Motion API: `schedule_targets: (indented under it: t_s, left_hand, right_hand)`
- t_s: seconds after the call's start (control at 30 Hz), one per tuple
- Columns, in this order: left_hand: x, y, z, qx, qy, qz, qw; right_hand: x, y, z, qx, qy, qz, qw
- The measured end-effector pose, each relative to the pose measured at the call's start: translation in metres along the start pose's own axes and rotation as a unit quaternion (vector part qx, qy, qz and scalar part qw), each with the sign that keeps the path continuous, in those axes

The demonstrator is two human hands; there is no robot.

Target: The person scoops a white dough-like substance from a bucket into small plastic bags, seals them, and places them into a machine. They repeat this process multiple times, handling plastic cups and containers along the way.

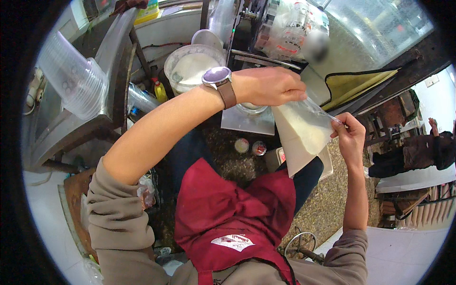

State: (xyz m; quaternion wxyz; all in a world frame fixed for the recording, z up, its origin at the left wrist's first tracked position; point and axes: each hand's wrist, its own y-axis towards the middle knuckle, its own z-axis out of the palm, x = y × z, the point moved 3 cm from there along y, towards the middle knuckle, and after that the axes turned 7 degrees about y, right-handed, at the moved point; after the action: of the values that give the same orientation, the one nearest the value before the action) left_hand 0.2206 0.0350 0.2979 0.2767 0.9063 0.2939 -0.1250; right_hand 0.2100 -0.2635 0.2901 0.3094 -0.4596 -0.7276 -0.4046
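A clear plastic bag (302, 137) partly filled with pale yellowish powder hangs between my hands, one corner pointing down over my right knee. My left hand (279, 85), with a watch on its wrist, grips the bag's upper left corner. The thumb and fingers of my right hand (345, 130) pinch its upper right edge. Behind and left of my left wrist stands a round tub (172, 64) of white powder with a scoop-like item in it. Below my left hand, a round clear container (253, 108), mostly hidden by my wrist, rests on a metal plate (245, 123).
Stacked clear plastic cups (76, 78) lean on a metal stand at left. A machine with a roll of printed film (285, 32) stands ahead. Two small round lids or cups (242, 145) are below the plate. A yellow pouch (356, 83) lies at right; a person (416, 156) stands farther off.
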Motion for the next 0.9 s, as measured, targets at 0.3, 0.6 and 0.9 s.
schedule_targets:
  t_s: [0.3,0.6,0.9]
  left_hand:
    - [0.004,-0.001,0.002,-0.010,0.013,0.000,1.000]
    - [0.006,-0.003,0.002,-0.016,0.012,0.007,1.000]
    - [0.008,-0.002,0.000,-0.020,0.016,0.014,1.000]
  right_hand:
    - [0.001,0.001,0.002,-0.005,-0.013,-0.008,1.000]
    - [0.006,0.003,0.004,0.001,-0.010,0.001,1.000]
    - [0.008,0.004,0.004,-0.004,-0.011,-0.016,1.000]
